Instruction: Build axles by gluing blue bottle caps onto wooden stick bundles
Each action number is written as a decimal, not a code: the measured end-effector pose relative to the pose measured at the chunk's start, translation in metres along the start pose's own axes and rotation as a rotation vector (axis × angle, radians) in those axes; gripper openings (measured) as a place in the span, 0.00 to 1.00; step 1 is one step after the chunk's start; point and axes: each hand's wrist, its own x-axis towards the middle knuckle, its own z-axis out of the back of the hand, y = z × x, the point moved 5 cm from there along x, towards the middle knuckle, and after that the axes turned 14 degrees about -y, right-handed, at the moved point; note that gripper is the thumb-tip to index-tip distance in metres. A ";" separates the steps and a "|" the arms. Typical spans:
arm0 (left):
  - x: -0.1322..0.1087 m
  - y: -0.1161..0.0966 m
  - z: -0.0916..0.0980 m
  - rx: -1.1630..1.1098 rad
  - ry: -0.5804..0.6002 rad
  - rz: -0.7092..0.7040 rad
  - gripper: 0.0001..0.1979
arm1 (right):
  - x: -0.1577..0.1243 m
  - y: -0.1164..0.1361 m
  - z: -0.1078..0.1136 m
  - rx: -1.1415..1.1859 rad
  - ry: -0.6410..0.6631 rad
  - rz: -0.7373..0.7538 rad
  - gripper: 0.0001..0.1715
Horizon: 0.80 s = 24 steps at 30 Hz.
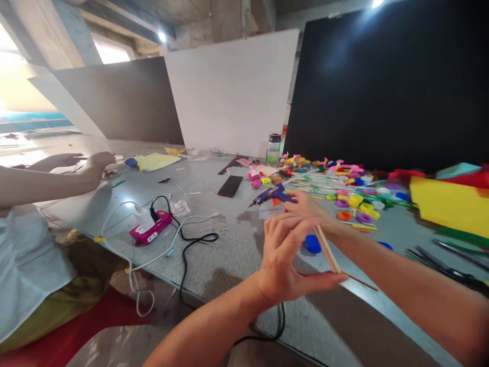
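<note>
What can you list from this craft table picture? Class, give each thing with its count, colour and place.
Glue gun: one, blue and orange, table centre.
Wooden sticks: a few, tan, held in the left hand.
Bottle cap: one, blue, table beneath the hands.
Plastic rings: many, mixed colours, right of the glue gun.
Paper sheets: several, yellow, red and green, far right.
Power strip: one, pink, left of centre, cables plugged in.
Phone: one, dark, mid table.
Bottle: one, clear, dark lid, back edge.
Scissors: one pair, black, right edge.
Co-worker's hands: two, far left.
Left hand: one, front centre.
Right hand: one, behind the left, nearest the glue gun.
</note>
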 end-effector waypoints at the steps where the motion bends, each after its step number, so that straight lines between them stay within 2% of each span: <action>1: 0.001 0.001 0.002 0.006 -0.011 0.014 0.40 | -0.006 0.000 0.013 0.041 -0.033 -0.028 0.09; 4: 0.004 0.001 0.004 0.034 -0.024 0.060 0.39 | -0.035 0.000 0.060 0.190 -0.138 -0.088 0.11; 7: 0.009 -0.004 0.001 0.034 0.003 0.092 0.39 | -0.073 -0.005 0.104 0.302 -0.152 -0.169 0.18; 9: 0.014 -0.009 -0.003 0.019 0.045 0.122 0.39 | -0.098 -0.013 0.126 0.419 -0.125 -0.280 0.19; 12: 0.021 -0.009 -0.011 0.015 0.140 0.167 0.39 | -0.125 -0.026 0.156 0.529 -0.236 -0.315 0.18; 15: 0.023 -0.002 -0.020 0.025 0.232 0.154 0.38 | -0.137 -0.036 0.171 0.519 -0.279 -0.302 0.19; 18: 0.020 0.010 -0.034 0.024 0.304 0.098 0.37 | -0.138 -0.043 0.177 0.536 -0.231 -0.320 0.17; 24: 0.000 0.027 -0.055 0.055 0.363 0.013 0.36 | -0.133 -0.052 0.179 0.546 -0.156 -0.375 0.16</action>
